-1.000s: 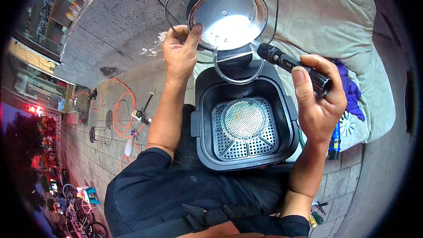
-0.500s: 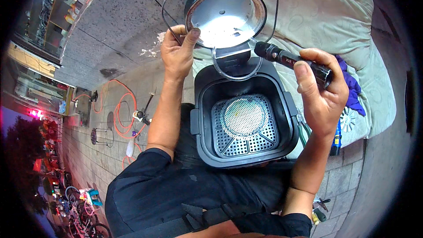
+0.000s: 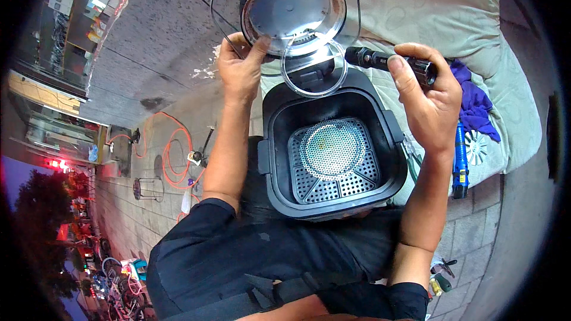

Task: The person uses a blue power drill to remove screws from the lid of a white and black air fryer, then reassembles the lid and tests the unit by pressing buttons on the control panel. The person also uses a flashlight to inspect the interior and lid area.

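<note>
My left hand (image 3: 241, 71) grips the near left rim of a round, shiny metal dish (image 3: 285, 6), thumb on the rim. The dish has a brown-stained edge and a dark outer casing. From its lower side hangs a shiny ring (image 3: 285, 77), above the back of a black air fryer basket (image 3: 269, 185). My right hand (image 3: 431, 98) is closed round a black flashlight (image 3: 377, 59), its head pointing left toward the ring. The basket rests on my lap and has a perforated tray (image 3: 315, 188) inside, with a bright round patch of light or mesh on it.
A pale quilted cover (image 3: 428, 6) lies behind and to the right. On it are a purple cloth (image 3: 474, 104), a white fan wheel (image 3: 476, 147) and a blue tube-shaped tool (image 3: 460, 160). An orange hose (image 3: 171, 157) and a small wire stand (image 3: 148, 188) are on the paving at left.
The metal dish has shifted slightly up and left with my left hand. My right hand and the flashlight have moved a little up and left, and the glare inside the dish has faded.
</note>
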Available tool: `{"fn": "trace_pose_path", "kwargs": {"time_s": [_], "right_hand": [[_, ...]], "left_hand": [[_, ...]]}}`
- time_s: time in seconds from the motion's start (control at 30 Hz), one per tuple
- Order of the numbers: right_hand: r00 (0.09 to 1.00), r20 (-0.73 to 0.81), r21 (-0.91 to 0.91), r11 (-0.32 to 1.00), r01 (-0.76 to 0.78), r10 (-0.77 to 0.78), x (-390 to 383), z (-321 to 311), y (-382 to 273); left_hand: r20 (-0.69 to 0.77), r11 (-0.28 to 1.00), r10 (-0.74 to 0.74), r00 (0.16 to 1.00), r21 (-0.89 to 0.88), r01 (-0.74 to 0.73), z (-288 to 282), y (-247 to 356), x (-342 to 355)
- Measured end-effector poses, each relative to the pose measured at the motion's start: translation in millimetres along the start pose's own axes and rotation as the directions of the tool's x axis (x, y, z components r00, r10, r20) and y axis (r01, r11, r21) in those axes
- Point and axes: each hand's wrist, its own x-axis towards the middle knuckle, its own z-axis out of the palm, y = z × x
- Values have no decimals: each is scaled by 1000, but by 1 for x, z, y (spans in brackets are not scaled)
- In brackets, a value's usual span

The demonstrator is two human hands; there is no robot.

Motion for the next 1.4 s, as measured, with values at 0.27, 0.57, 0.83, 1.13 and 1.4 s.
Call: {"fn": "trace_pose_path", "kwargs": {"time_s": [0.27, 0.57, 0.83, 1.13, 1.4], "right_hand": [[1000, -26, -49, 999, -15, 14, 6, -15, 17], [985, -28, 193, 968, -160, 169, 19, -26, 54], [979, 43, 330, 922, -201, 198, 23, -26, 105], [945, 85, 605, 737, -300, 315, 13, 4, 176], [934, 132, 710, 626, -323, 333, 25, 19, 212]], "left_hand": [[-27, 991, -129, 991, -27, 129, -2, -8, 1], [115, 958, -88, 990, -262, 115, -28, -33, 9], [273, 919, -53, 961, -364, 154, -48, -50, 24], [280, 909, -201, 939, -303, 285, -37, -37, 28], [309, 838, -219, 925, -426, 341, -60, -46, 39]]}}
